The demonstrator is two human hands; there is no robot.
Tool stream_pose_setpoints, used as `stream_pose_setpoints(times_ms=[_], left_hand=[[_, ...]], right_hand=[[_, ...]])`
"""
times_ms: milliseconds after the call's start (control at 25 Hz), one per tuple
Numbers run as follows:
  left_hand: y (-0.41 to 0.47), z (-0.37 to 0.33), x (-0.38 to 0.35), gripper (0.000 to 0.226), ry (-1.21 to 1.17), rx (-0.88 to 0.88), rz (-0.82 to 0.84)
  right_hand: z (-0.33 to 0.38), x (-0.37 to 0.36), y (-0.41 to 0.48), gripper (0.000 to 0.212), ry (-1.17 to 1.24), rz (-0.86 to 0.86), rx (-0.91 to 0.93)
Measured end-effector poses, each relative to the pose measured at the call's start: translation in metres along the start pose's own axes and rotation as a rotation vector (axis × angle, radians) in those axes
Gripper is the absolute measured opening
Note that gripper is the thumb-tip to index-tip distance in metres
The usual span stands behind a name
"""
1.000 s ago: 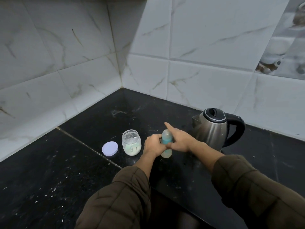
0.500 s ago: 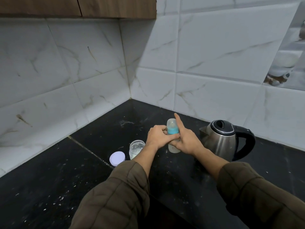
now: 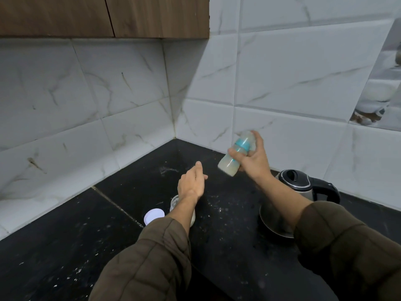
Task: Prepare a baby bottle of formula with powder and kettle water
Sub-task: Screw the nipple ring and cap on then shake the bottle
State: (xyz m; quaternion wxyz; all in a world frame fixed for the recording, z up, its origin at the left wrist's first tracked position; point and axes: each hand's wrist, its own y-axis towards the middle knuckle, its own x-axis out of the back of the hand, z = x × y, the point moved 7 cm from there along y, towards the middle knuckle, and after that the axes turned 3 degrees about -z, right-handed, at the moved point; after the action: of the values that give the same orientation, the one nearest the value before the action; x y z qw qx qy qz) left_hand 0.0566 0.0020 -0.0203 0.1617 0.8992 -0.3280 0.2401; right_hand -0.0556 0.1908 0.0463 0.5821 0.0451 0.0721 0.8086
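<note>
The right hand (image 3: 254, 162), fingers curled round the bottle (image 3: 233, 158), has lifted it off the desk (image 3: 225, 248); the left hand (image 3: 192, 184) let go, fingers loose. Probably the shaking starts.

Kitchen worktop, seen by a single wide-angle camera worn on the person's head: it looks forward and down across a black countertop (image 3: 65, 246), facing the corner where two tiled walls (image 3: 282, 72) meet. Both sleeved forearms (image 3: 152, 257) enter from the bottom edge, close under the lens, with the left hand (image 3: 192, 184) and right hand (image 3: 255, 161) near mid-frame. A wooden cabinet (image 3: 104, 16) runs along the top left edge, a kettle (image 3: 303, 185) sits lower right
</note>
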Motion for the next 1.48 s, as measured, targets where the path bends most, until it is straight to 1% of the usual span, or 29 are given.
stream_pose_setpoints(times_ms=[80,120,160,200,320,360,400,440,520,560,600,640,680,800,840,880,920,960,1040,1080,1120,1160,1280,1320,1360,1400,1440,1480], left_hand=[[0.003,0.002,-0.001,0.061,0.062,0.004,-0.017],[0.005,0.003,-0.001,0.061,0.085,0.006,-0.024],[0.006,0.004,-0.002,0.061,0.101,0.006,-0.03],[0.007,0.005,-0.001,0.061,0.116,0.007,-0.037],[0.01,0.009,-0.002,0.062,0.181,-0.029,-0.035],[0.012,0.011,-0.005,0.062,0.198,-0.035,-0.027],[0.013,0.012,-0.007,0.062,0.211,-0.037,-0.016],[0.013,0.011,-0.009,0.062,0.221,-0.043,-0.008],[0.011,0.007,-0.014,0.061,0.259,-0.076,0.011],[0.01,0.003,-0.017,0.055,0.292,-0.096,0.027],[0.01,-0.001,-0.02,0.047,0.329,-0.119,0.044],[0.009,-0.005,-0.021,0.042,0.349,-0.142,0.056],[0.01,-0.005,-0.022,0.044,0.342,-0.153,0.063],[0.013,-0.001,-0.022,0.059,0.28,-0.123,0.06],[0.014,0.0,-0.022,0.061,0.277,-0.115,0.056],[0.015,-0.001,-0.022,0.061,0.283,-0.122,0.054],[0.014,-0.003,-0.021,0.06,0.291,-0.131,0.054],[0.014,-0.005,-0.02,0.056,0.311,-0.148,0.056],[0.013,-0.012,-0.021,0.039,0.389,-0.178,0.081],[0.012,-0.015,-0.02,0.033,0.415,-0.187,0.092],[0.013,-0.015,-0.021,0.031,0.424,-0.192,0.095],[0.014,-0.015,-0.02,0.033,0.411,-0.186,0.093],[0.014,-0.01,-0.017,0.049,0.335,-0.15,0.069],[0.014,-0.008,-0.016,0.051,0.328,-0.142,0.065],[0.016,-0.006,-0.016,0.052,0.323,-0.138,0.065],[0.016,-0.006,-0.016,0.053,0.321,-0.133,0.063],[0.017,-0.006,-0.016,0.052,0.324,-0.143,0.062],[0.017,-0.009,-0.016,0.049,0.331,-0.153,0.065]], right_hand=[[0.001,-0.02,-0.015,0.1,-0.087,0.225,-0.013],[0.003,-0.023,-0.018,0.099,-0.101,0.262,-0.009],[0.006,-0.022,-0.017,0.097,-0.067,0.245,-0.012],[0.012,-0.017,-0.013,0.096,0.008,0.181,-0.012],[0.021,0.006,0.002,0.093,0.336,-0.126,-0.068],[0.021,0.007,0.005,0.093,0.411,-0.161,-0.094],[0.023,0.004,0.004,0.093,0.405,-0.134,-0.101],[0.026,-0.003,0.001,0.091,0.324,-0.049,-0.097],[0.026,-0.023,-0.012,0.089,0.084,0.214,-0.069],[0.025,-0.031,-0.02,0.089,-0.007,0.324,-0.051],[0.024,-0.035,-0.024,0.089,-0.048,0.375,-0.035],[0.025,-0.035,-0.024,0.09,-0.031,0.367,-0.029],[0.028,-0.03,-0.02,0.09,0.026,0.302,-0.028],[0.034,-0.008,-0.001,0.092,0.307,-0.007,-0.064],[0.033,-0.004,0.004,0.093,0.396,-0.061,-0.087],[0.034,-0.004,0.006,0.093,0.428,-0.063,-0.094],[0.037,-0.008,0.004,0.092,0.39,-0.008,-0.086],[0.038,-0.015,0.0,0.09,0.3,0.091,-0.075],[0.039,-0.033,-0.016,0.088,0.066,0.345,-0.04],[0.036,-0.038,-0.022,0.089,-0.016,0.43,-0.022],[0.034,-0.039,-0.022,0.09,-0.035,0.445,-0.016],[0.036,-0.035,-0.02,0.09,0.017,0.398,-0.013],[0.042,-0.011,-0.002,0.089,0.355,0.055,-0.039],[0.042,-0.005,0.003,0.089,0.46,-0.03,-0.061],[0.042,-0.002,0.006,0.088,0.525,-0.068,-0.084],[0.045,-0.003,0.006,0.088,0.518,-0.044,-0.089],[0.048,-0.008,0.003,0.088,0.449,0.034,-0.079],[0.051,-0.015,-0.001,0.09,0.337,0.148,-0.063]])
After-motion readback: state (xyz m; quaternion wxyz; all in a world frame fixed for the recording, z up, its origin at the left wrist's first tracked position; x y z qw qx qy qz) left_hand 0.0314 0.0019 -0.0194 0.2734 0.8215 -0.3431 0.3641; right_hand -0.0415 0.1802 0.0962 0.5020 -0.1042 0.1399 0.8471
